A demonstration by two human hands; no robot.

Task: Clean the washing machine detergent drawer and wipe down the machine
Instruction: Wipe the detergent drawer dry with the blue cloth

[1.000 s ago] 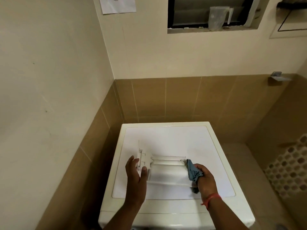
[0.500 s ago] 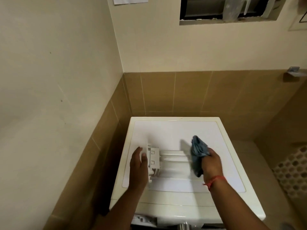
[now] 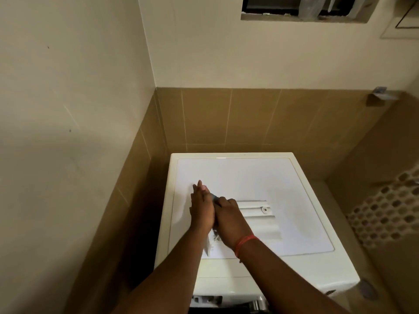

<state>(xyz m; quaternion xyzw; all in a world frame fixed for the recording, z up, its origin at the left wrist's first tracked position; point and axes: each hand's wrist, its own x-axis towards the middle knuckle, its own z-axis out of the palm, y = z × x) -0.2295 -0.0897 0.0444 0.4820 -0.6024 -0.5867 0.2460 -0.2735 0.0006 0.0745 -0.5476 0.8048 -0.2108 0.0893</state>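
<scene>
I see the white washing machine (image 3: 249, 177) pushed into the tiled corner, its flat top carrying everything. The detergent drawer (image 3: 260, 217) lies on that top, in the front half, running from near the left edge toward the middle. Its ribbed compartments face up; I can't tell whether anything is in them, the white plastic is washed out. A small round cap sits on the drawer's rear right part.

My left hand (image 3: 201, 209) is at the drawer's left end, fingers straight and pointing toward the back wall, palm flat against that end. My right hand (image 3: 229, 219) is pressed right beside it, fingers curled, gripping a blue cloth (image 3: 214, 197). Only a sliver of the cloth shows between the two hands. A red wristband (image 3: 244, 243) sits on the right wrist. The drawer's front panel pokes out below the hands, near the front-left part of the top.

The machine's front edge shows a dark slot at lower left. On the window ledge (image 3: 303, 19) up on the back wall stands a clear plastic jug (image 3: 309, 6), contents not readable. A perforated basket (image 3: 390, 214) stands right of the machine.
</scene>
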